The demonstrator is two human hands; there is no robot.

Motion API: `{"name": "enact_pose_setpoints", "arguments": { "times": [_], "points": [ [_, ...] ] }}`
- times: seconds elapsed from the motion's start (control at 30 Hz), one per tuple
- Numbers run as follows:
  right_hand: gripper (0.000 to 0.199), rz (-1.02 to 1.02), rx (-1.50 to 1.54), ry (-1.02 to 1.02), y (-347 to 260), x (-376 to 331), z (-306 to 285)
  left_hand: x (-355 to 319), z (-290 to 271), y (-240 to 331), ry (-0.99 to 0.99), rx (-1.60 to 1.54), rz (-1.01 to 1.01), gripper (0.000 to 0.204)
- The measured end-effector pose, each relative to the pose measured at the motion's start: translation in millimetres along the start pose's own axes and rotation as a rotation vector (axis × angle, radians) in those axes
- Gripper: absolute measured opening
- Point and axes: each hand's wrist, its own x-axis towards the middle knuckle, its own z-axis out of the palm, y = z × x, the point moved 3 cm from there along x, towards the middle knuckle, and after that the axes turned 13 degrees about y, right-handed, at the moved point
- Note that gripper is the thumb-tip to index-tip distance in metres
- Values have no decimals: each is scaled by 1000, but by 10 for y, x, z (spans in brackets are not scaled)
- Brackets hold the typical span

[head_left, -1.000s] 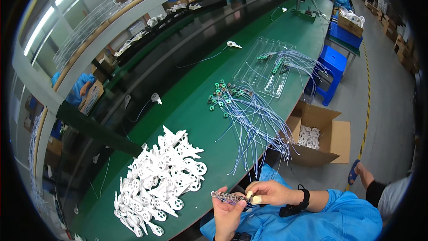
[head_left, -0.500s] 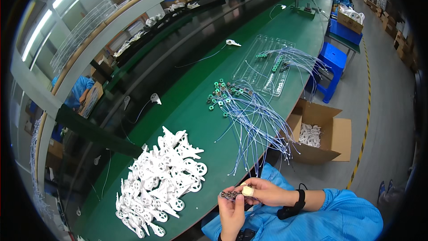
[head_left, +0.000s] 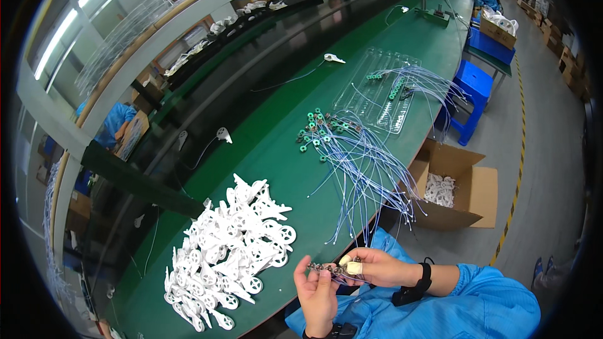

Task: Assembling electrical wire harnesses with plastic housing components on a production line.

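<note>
Low in the view, at the green table's near edge, my two hands meet over a row of small dark metallic round parts [head_left: 324,268] with thin wires trailing from it. My right hand [head_left: 383,270], with pale covers on its fingertips, pinches the row's right end. My left hand [head_left: 316,295] has its thumb against the row's left part, its index finger raised behind. To their left lies a heap of white plastic pieces with spoked wheel shapes [head_left: 229,251]. Beyond the hands spreads a bundle of blue and white wires [head_left: 364,169] with green and brown ring ends.
A clear plastic tray [head_left: 352,97] with more wires stands farther along the table. Right of the table are an open cardboard box [head_left: 483,194] holding white pieces and a blue stool [head_left: 472,81]. A black conveyor belt [head_left: 207,97] runs on the left. Co-workers sit farther off.
My left hand has shifted slightly left, and its index finger has lifted and straightened. More of the row of dark parts shows between my hands. The view has shifted a little.
</note>
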Motion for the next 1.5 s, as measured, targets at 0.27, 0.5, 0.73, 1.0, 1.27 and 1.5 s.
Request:
{"name": "enact_pose_setpoints", "arguments": {
  "times": [0.27,0.5,0.73,1.0,1.27,1.5],
  "points": [
    [21,-59,-358,99,32,13,-32,50,-117,-125,9,147,126,35],
    [21,10,-170,-28,39,5,-79,80,-116,-142,-12,-2,-113,27],
    [20,-83,-297,39,1,-29,-61,37,-68,-121,-39,287,168,29],
    [17,-1,-9,-162,29,-31,-168,37,-88,-166,-132,-40,-250,38],
    [18,127,149,8,109,53,-141,17,54,-110,-116,760,446,40],
    [18,84,-53,83,83,16,-211,-82,84,-76,-200,697,390,31]
  ]
}}
